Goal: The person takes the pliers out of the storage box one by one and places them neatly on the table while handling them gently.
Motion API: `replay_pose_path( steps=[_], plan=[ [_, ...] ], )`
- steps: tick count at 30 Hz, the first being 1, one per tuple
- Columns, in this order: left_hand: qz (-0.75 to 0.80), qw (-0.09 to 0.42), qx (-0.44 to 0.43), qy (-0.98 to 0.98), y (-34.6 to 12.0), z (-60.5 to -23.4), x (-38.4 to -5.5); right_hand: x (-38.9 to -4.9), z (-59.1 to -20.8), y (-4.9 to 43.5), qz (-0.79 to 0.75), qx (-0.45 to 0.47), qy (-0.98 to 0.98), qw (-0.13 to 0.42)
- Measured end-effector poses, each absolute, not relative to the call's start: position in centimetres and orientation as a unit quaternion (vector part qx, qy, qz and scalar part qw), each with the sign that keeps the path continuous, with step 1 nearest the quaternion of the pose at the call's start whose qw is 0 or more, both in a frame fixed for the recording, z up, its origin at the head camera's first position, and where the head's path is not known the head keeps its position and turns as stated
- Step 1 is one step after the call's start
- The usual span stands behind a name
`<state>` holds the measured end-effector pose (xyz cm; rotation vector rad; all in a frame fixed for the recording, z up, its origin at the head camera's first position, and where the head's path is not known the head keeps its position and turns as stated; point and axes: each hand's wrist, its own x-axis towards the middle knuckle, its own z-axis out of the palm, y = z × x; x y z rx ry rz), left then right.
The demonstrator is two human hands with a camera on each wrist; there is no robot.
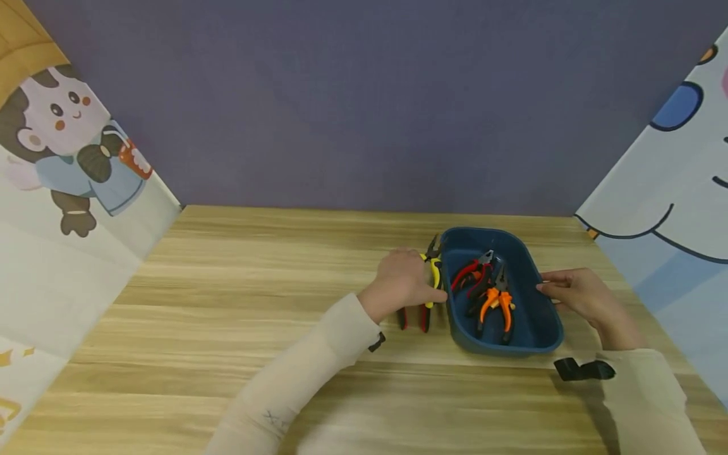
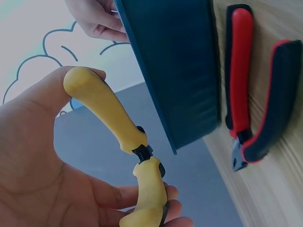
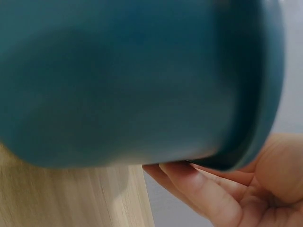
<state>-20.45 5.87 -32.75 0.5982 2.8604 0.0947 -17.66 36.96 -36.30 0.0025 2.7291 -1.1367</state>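
Observation:
My left hand (image 1: 402, 282) holds a pair of pliers with yellow handles (image 2: 105, 109) just left of a dark blue plastic bin (image 1: 537, 322). In the left wrist view, thumb and fingers curl round the spread handles. Below that hand, pliers with red-and-black handles (image 2: 241, 66) lie on the table against the bin's left side. My right hand (image 1: 586, 302) grips the bin's right rim with thumb and fingers. Inside the bin lie orange-handled pliers (image 1: 496, 302) and red-handled pliers (image 1: 467, 270), partly overlapping other dark-handled tools that I cannot make out.
The bin stands on a wood-grain table (image 1: 239, 303), toward its right side. A dark grey-blue panel (image 1: 364, 107) rises along the back edge. Cartoon-printed walls stand at left (image 1: 51, 265) and right (image 1: 637, 183).

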Motion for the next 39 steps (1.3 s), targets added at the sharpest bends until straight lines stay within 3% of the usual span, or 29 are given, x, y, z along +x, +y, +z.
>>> replay_pose_path(
  steps=[14, 28, 39],
  plan=[
    [0.06, 0.119, 0.176, 0.975, 3.5, -34.0, -20.7, -17.7, -36.4, 37.0, -0.381, -0.003, 0.92, 0.093],
    [0.08, 0.098, 0.181, 0.975, 1.9, -35.3, -20.8, -17.6, -36.3, 37.0, -0.369, 0.006, 0.924, 0.096],
    [0.054, 0.116, 0.164, 0.978, 1.0, -36.2, -21.2, -17.7, -36.2, 36.9, -0.367, 0.001, 0.925, 0.098]
  ],
)
